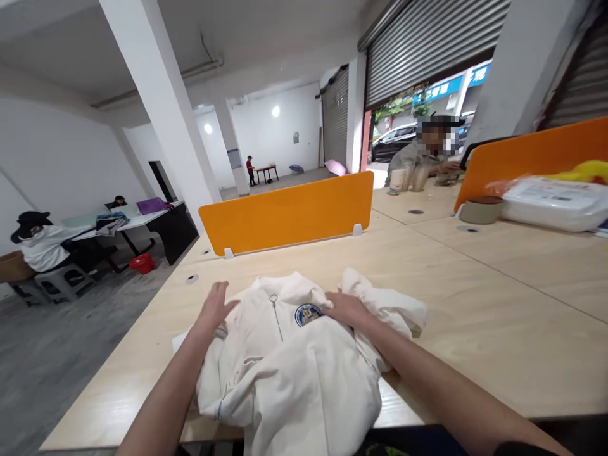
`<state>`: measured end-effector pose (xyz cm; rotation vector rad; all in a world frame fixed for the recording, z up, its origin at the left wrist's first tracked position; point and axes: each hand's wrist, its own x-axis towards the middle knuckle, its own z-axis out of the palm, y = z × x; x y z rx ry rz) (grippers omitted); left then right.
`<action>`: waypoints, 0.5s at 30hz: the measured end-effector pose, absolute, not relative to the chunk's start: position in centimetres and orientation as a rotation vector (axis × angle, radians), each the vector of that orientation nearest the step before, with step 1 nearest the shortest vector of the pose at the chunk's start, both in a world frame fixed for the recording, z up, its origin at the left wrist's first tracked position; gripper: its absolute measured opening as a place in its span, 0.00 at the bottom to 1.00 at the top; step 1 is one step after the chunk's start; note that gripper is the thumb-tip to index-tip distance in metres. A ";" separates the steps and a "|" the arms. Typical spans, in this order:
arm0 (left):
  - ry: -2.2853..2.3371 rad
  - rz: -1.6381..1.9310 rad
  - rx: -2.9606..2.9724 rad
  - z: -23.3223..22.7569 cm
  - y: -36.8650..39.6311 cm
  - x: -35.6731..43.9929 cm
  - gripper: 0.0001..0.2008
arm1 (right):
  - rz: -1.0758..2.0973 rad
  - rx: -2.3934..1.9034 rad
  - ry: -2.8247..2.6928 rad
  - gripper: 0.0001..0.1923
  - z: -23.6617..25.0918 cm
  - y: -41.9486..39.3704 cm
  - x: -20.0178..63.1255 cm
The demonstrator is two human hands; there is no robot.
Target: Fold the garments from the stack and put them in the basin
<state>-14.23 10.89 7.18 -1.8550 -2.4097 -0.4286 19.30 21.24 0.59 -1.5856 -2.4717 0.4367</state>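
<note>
From the head camera, a white jacket [289, 361] lies front-up on the near edge of a pale wooden table [475, 304], its collar pointing away from the person and its hem hanging toward them, so its long axis runs straight out from the body. The zip [275, 316] runs down the middle and a round blue badge [308, 314] sits on the chest. The left hand [215, 306] rests flat with fingers spread on the shoulder to the left of the zip; the right hand [346, 308] lies flat just right of the badge, beside a bunched sleeve [389, 304]. Both palms are open, gripping nothing, set apart with the collar between them, about equally far up the garment. An orange divider [287, 212] stands beyond, and another person [422, 158] sits at the far end.
</note>
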 end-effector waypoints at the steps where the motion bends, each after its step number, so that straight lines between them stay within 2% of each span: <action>1: -2.512 -0.296 -1.906 6.2 12.2 -14.9 0.32 | 0.410 -1.547 -2.503 0.15 0.4 20.9 19.4; 3: -2.677 -0.105 -1.920 4.1 13.6 -16.0 0.42 | 0.310 -1.516 -2.514 0.12 -0.1 20.4 19.8; 4: -2.718 -0.072 -1.938 3.3 13.7 -16.3 0.42 | 0.263 -1.511 -2.491 0.11 -0.4 20.2 20.1; 5: -2.730 -0.057 -1.981 2.6 13.4 -16.4 0.38 | 0.236 -1.500 -2.455 0.11 -0.7 20.1 20.4; 8: -2.641 -0.095 -2.141 2.2 11.3 -15.9 0.16 | 0.220 -1.364 -2.299 0.13 -0.9 19.9 21.5; 10: -2.519 -0.263 -2.145 3.1 9.2 -15.1 0.08 | 0.135 -1.163 -2.158 0.15 -0.5 19.7 22.3; 13: -2.281 -0.766 -2.043 5.5 5.8 -14.3 0.10 | 0.014 -0.891 -1.871 0.14 1.1 18.8 23.8; 15: -2.073 -1.050 -1.954 7.4 3.6 -14.1 0.13 | 0.084 -0.779 -1.713 0.12 2.6 17.8 24.6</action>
